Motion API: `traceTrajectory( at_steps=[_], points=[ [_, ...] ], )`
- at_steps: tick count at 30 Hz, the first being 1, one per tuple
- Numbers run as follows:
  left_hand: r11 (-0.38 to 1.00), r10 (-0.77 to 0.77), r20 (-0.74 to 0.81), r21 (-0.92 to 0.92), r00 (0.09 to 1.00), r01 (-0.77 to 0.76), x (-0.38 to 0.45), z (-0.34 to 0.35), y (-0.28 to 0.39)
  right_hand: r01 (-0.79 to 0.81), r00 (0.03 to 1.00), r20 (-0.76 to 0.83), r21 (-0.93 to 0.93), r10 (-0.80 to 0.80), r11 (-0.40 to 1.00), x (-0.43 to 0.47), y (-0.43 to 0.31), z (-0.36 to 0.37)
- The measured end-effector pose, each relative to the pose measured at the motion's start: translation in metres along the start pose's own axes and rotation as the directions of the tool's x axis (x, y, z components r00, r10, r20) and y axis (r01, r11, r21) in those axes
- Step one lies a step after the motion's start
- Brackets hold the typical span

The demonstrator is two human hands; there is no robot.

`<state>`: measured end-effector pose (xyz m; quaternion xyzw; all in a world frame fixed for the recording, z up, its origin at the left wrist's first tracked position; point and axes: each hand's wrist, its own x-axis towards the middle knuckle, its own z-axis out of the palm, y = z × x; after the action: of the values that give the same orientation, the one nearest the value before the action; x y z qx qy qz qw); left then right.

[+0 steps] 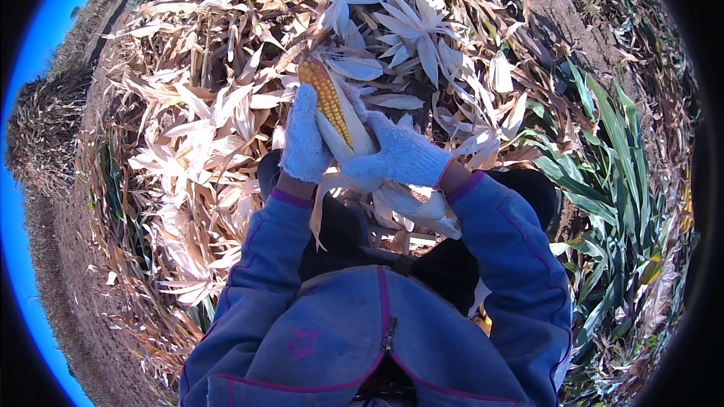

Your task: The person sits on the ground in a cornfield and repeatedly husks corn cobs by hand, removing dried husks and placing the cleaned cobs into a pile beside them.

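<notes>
A partly husked ear of corn (329, 99) is held between my hands, tip pointing away from me, with a strip of yellow kernels bare along its upper side. My left hand (305, 141), in a white knit glove, grips its left side, thumb beside the kernels. My right hand (399, 155), gloved alike, wraps the right side and lower end, thumb across the pale husk (357, 124). Peeled husk leaves (416, 206) hang below my right hand towards my lap. Brown silk (314, 39) shows at the tip. Most fingers are hidden behind the ear.
Dry husks and stalks (220, 102) are heaped ahead and to the left. Opened empty husks (421, 25) lie beyond the ear. Green corn leaves (616, 164) lie at the right. Bare soil (68, 271) runs along the far left. My knees (526, 192) flank the work.
</notes>
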<state>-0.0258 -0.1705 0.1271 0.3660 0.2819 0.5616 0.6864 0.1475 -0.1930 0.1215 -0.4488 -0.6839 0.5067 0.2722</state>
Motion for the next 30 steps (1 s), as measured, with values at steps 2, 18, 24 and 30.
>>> traceTrajectory(
  at_steps=[2, 18, 24, 30],
  points=[
    [0.999, -0.018, 0.012, 0.032, 1.000, 0.017, 0.001, 0.010, -0.001, -0.008, 0.999, 0.047, -0.001, 0.008, 1.000, 0.001, -0.002, -0.001],
    [0.817, 0.096, -0.057, 0.576, 0.994, -0.046, -0.018, 0.008, -0.009, -0.217, 0.956, -0.243, -0.196, 0.167, 0.956, -0.004, -0.010, -0.011],
    [0.938, 0.082, -0.180, 0.346, 0.980, -0.014, -0.021, 0.016, -0.016, -0.206, 0.962, -0.218, -0.193, 0.163, 0.959, -0.007, -0.014, -0.014],
    [0.923, 0.068, -0.164, 0.385, 0.984, 0.000, -0.022, 0.016, -0.016, -0.158, 0.970, -0.227, -0.301, 0.091, 0.940, -0.007, -0.010, -0.010]
  ],
)
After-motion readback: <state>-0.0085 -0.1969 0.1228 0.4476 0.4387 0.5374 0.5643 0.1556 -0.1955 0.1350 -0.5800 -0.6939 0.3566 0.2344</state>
